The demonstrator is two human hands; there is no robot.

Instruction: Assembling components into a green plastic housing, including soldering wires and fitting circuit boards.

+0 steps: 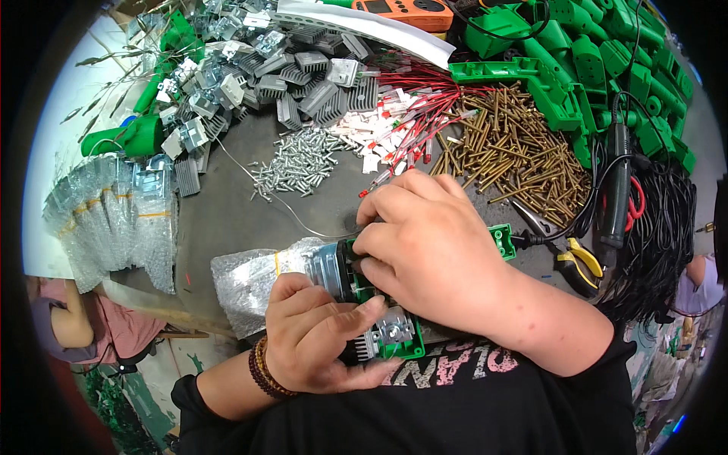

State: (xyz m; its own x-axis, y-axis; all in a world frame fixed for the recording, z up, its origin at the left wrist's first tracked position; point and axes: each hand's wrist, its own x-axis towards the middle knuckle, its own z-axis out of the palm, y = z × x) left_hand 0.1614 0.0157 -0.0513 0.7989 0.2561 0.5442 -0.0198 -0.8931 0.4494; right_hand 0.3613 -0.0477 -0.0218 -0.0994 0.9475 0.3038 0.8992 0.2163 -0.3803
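A green plastic housing [413, 352] lies open in front of me, with a finned metal heat sink [394, 327] seated at its near end. My left hand [312, 337] holds the housing from the left, its thumb reaching over the edge. From the right, my right hand [436, 246] bends over the far part of the housing, fingertips pressed together inside it. What they pinch is hidden. A shiny metal part [326, 271], wrapped in bubble wrap [241, 282], touches the housing's left side. Beyond my right wrist is another green plastic piece [501, 241].
Small screws [296, 163], long brass screws [512, 148], red-wired lamps [425, 114] and grey heat sinks [311, 87] are piled beyond my hands. Green housings [599, 61] fill the far right. Yellow-handled pliers [580, 265], a soldering iron [618, 189] and black cords [652, 243] lie right; bubble-wrapped parts [114, 212] lie left.
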